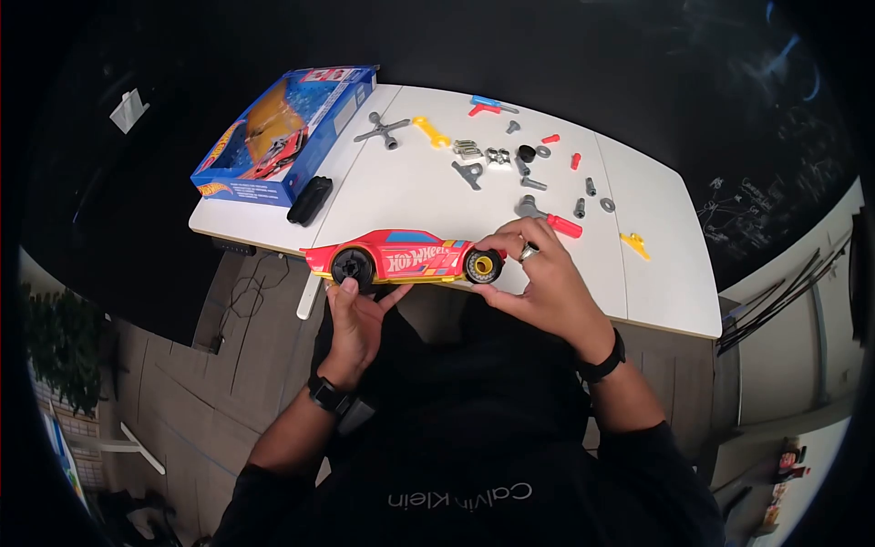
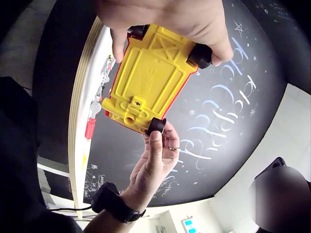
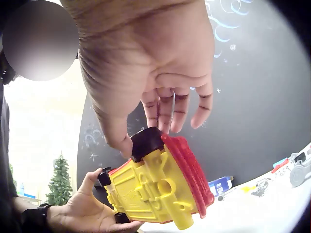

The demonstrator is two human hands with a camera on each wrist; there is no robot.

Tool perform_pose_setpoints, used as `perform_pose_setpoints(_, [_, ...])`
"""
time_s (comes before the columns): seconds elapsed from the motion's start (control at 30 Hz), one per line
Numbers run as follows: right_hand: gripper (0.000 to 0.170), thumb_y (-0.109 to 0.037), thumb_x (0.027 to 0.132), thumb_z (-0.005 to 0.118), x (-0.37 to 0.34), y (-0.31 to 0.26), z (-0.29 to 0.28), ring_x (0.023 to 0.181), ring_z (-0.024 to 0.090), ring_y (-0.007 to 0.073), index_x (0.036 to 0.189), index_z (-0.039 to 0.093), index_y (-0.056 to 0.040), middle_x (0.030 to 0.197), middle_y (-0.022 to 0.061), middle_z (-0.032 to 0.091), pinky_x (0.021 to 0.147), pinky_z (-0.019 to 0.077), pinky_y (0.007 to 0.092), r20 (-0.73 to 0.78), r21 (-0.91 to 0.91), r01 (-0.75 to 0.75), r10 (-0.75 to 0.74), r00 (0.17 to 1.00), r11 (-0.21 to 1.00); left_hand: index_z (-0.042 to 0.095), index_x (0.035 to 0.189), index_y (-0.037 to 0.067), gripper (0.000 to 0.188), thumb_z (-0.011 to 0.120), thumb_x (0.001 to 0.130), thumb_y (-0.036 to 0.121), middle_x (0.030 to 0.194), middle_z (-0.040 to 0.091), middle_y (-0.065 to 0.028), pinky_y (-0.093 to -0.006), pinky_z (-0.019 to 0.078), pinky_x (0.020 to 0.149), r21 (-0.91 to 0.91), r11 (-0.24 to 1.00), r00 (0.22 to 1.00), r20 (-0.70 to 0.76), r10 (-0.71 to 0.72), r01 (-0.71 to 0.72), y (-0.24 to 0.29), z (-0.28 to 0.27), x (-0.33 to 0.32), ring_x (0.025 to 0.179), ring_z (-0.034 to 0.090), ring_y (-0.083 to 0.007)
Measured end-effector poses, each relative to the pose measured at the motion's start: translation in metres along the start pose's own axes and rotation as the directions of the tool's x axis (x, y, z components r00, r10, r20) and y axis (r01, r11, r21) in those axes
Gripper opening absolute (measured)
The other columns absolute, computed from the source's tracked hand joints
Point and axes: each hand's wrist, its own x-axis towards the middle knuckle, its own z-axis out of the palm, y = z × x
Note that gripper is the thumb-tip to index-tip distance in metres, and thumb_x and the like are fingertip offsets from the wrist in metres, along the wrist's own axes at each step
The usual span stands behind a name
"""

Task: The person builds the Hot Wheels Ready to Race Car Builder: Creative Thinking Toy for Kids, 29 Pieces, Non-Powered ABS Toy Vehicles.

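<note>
A red toy car with a blue window and lettering on its side is held up at the table's near edge. My left hand grips its rear end, thumb at the black rear wheel and fingers beneath the body. At the other end, my right hand pinches the front wheel, which shows a yellow centre. The left wrist view shows the car's yellow underside, with the right thumb against a black wheel. In the right wrist view, the other fingers extend past that wheel.
On the white table lie a grey cross wrench, a yellow wrench, a blue-red toy drill, a red-handled tool and several bolts. An open blue toy box stands left, beside a black case.
</note>
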Motion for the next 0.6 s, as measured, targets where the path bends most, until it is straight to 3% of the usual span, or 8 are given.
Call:
perform_pose_setpoints(0.13, [0.046, -0.021, 0.079, 0.091, 0.001, 0.008, 0.002, 0.103, 0.062, 0.0261, 0.119, 0.070, -0.0087, 0.110, 0.0081, 0.066, 0.092, 0.0517, 0.0388, -0.003, -0.023, 0.043, -0.043, 0.999, 0.999, 0.040, 0.155, 0.011, 0.079, 0.059, 0.098, 0.062, 0.154, 0.052, -0.0147, -0.0622, 0.0458, 0.115, 0.024, 1.000, 1.000, -0.020, -0.001, 0.002, 0.001, 0.001, 0.000, 0.142, 0.053, -0.0312])
perform_pose_setpoints(0.2, [0.039, -0.022, 0.083, 0.089, 0.006, 0.033, -0.011, 0.095, 0.066, 0.0210, 0.114, 0.071, -0.0079, 0.107, 0.0082, 0.069, 0.083, 0.0543, 0.0374, -0.013, 0.253, -0.094, 0.100, 0.995, 0.963, 0.040, 0.155, 0.011, 0.079, 0.058, 0.098, 0.063, 0.154, 0.051, -0.0146, -0.0620, 0.0457, 0.115, 0.018, 1.000, 0.999, -0.036, -0.004, 0.005, 0.001, 0.001, 0.001, 0.142, 0.053, -0.0313])
perform_pose_setpoints(0.27, [0.030, -0.025, 0.089, 0.085, 0.019, 0.091, -0.030, 0.084, 0.068, 0.0169, 0.109, 0.072, -0.0063, 0.099, 0.0089, 0.071, 0.073, 0.0555, 0.0359, -0.040, 0.114, -0.274, 0.280, 0.959, 0.955, 0.040, 0.155, 0.011, 0.079, 0.058, 0.098, 0.064, 0.154, 0.051, -0.0145, -0.0618, 0.0456, 0.115, 0.011, 1.000, 0.999, -0.054, -0.005, 0.006, 0.000, 0.000, 0.000, 0.142, 0.053, -0.0313])
perform_pose_setpoints(0.3, [0.028, -0.028, 0.093, 0.081, 0.031, 0.121, -0.038, 0.078, 0.070, 0.0192, 0.106, 0.073, -0.0042, 0.093, 0.0099, 0.073, 0.068, 0.0562, 0.0361, -0.063, -0.008, -0.384, 0.383, 0.922, 0.923, 0.040, 0.155, 0.011, 0.079, 0.057, 0.099, 0.063, 0.154, 0.051, -0.0144, -0.0618, 0.0454, 0.115, 0.011, 1.000, 0.998, -0.059, -0.009, 0.010, 0.000, 0.000, 0.000, 0.142, 0.052, -0.0311])
perform_pose_setpoints(0.33, [0.025, -0.026, 0.094, 0.079, 0.039, 0.159, -0.044, 0.084, 0.073, 0.0252, 0.107, 0.074, -0.0045, 0.096, 0.0123, 0.075, 0.072, 0.0574, 0.0387, -0.072, -0.224, -0.396, 0.390, 0.918, 0.891, 0.041, 0.154, 0.011, 0.078, 0.056, 0.099, 0.063, 0.154, 0.051, -0.0144, -0.0619, 0.0453, 0.115, 0.010, 1.000, 0.998, -0.062, -0.011, 0.012, 0.000, 0.000, 0.002, 0.142, 0.052, -0.0310])
perform_pose_setpoints(0.4, [0.024, -0.021, 0.093, 0.078, 0.053, 0.233, -0.046, 0.092, 0.074, 0.0312, 0.112, 0.075, -0.0066, 0.101, 0.0145, 0.075, 0.080, 0.0586, 0.0426, -0.097, -0.380, -0.403, 0.398, 0.912, 0.832, 0.041, 0.154, 0.011, 0.077, 0.055, 0.100, 0.063, 0.154, 0.051, -0.0146, -0.0619, 0.0452, 0.115, 0.014, 1.000, 0.998, -0.066, -0.014, 0.015, 0.000, 0.000, 0.003, 0.142, 0.052, -0.0310])
perform_pose_setpoints(0.5, [0.030, -0.013, 0.091, 0.076, 0.065, 0.313, -0.031, 0.095, 0.072, 0.0321, 0.121, 0.072, -0.0083, 0.101, 0.0137, 0.073, 0.085, 0.0575, 0.0425, -0.019, -0.462, -0.390, 0.431, 0.902, 0.796, 0.041, 0.154, 0.011, 0.077, 0.055, 0.100, 0.063, 0.153, 0.051, -0.0149, -0.0619, 0.0455, 0.115, 0.019, 1.000, 0.996, -0.082, -0.022, 0.023, 0.001, -0.001, 0.005, 0.141, 0.052, -0.0310])
perform_pose_setpoints(0.6, [0.034, -0.014, 0.089, 0.077, 0.080, 0.357, -0.010, 0.110, 0.069, 0.0331, 0.123, 0.074, -0.0145, 0.117, 0.0150, 0.071, 0.095, 0.0559, 0.0454, 0.049, -0.495, -0.378, 0.459, 0.887, 0.783, 0.041, 0.154, 0.011, 0.077, 0.057, 0.099, 0.063, 0.153, 0.052, -0.0150, -0.0620, 0.0455, 0.115, 0.000, 1.000, 0.996, -0.093, -0.014, 0.014, 0.001, -0.003, 0.008, 0.142, 0.052, -0.0310])
